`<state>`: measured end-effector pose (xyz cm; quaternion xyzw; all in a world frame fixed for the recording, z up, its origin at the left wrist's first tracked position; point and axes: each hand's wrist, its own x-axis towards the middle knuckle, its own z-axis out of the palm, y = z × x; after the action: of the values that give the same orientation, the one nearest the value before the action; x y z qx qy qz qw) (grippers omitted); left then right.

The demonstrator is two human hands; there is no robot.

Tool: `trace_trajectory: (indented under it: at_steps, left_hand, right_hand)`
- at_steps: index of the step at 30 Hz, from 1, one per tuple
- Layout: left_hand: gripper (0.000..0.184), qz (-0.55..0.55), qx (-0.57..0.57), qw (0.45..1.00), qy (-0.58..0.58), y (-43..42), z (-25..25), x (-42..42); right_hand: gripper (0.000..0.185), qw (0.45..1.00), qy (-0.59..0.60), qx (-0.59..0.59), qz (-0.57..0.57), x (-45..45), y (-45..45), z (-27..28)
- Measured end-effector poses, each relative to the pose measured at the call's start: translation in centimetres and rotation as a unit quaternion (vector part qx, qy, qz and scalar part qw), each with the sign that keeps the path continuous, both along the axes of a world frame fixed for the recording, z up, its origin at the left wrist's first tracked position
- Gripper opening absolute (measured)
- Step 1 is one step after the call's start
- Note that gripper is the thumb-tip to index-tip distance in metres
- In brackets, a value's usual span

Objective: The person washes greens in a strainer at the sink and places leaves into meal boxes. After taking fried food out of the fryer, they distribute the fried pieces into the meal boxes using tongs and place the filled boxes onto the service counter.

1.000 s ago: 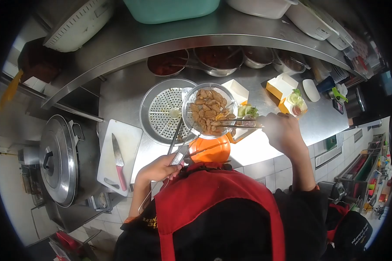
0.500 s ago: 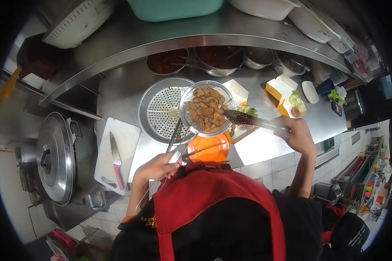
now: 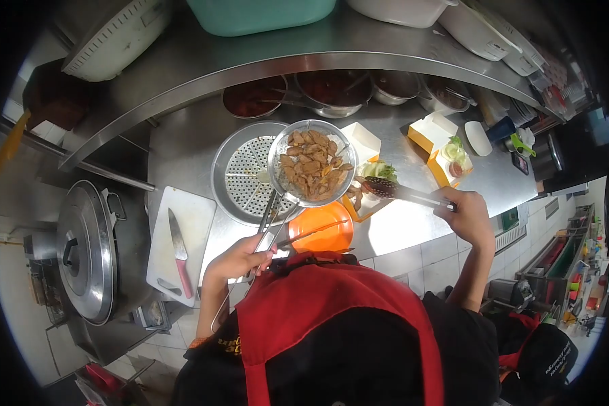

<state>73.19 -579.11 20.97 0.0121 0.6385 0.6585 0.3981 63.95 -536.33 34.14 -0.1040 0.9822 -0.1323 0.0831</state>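
Head-worn view, forward and down

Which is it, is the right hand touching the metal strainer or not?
Apart. The head view shows the steel counter and a food box between the right hand and the metal strainer.

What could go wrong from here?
The strainer, held by its handle in the left hand, could tip and spill its browned pieces.

The right hand's tongs might drop something beside the nearer carton.

The uncovered knife on the cutting board could cut someone reaching across.
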Motion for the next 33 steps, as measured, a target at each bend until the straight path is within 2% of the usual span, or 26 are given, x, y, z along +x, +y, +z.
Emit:
trace_trajectory:
  at_steps: [4, 7, 10, 13, 17, 28, 33]
  left_hand:
    - [0.012, 0.001, 0.001, 1.0, -0.009, 0.2, 0.1, -0.2]
    - [0.012, -0.01, 0.001, 1.0, -0.003, 0.4, 0.1, -0.4]
    - [0.011, -0.02, 0.003, 1.0, 0.013, 1.1, 0.3, -0.8]
    - [0.011, -0.047, -0.007, 0.999, 0.015, 1.8, 1.0, -1.7]
    - [0.011, -0.059, -0.008, 0.998, -0.005, 3.1, 1.0, -3.3]
    - [0.012, -0.084, 0.012, 0.996, 0.041, 6.4, 0.4, -6.8]
    - [0.012, -0.072, 0.016, 0.996, 0.053, 6.8, 0.1, -7.6]
  right_hand:
    - [0.019, 1.0, -0.003, -0.03, 0.009, 0.4, -0.6, 0.0]
    - [0.018, 0.995, 0.05, -0.009, 0.08, 0.2, -1.2, -1.2]
    - [0.029, 0.994, 0.013, 0.056, 0.088, -0.3, -2.6, -0.8]
    - [0.031, 0.993, 0.018, 0.049, 0.11, -0.7, -2.4, -0.9]
    - [0.027, 0.993, 0.009, 0.066, 0.094, -1.4, -1.8, -0.5]
    - [0.027, 0.978, 0.103, 0.133, 0.119, -2.3, -0.5, 1.0]
    - [0.028, 0.976, 0.105, 0.158, 0.111, -2.1, 0.0, 1.8]
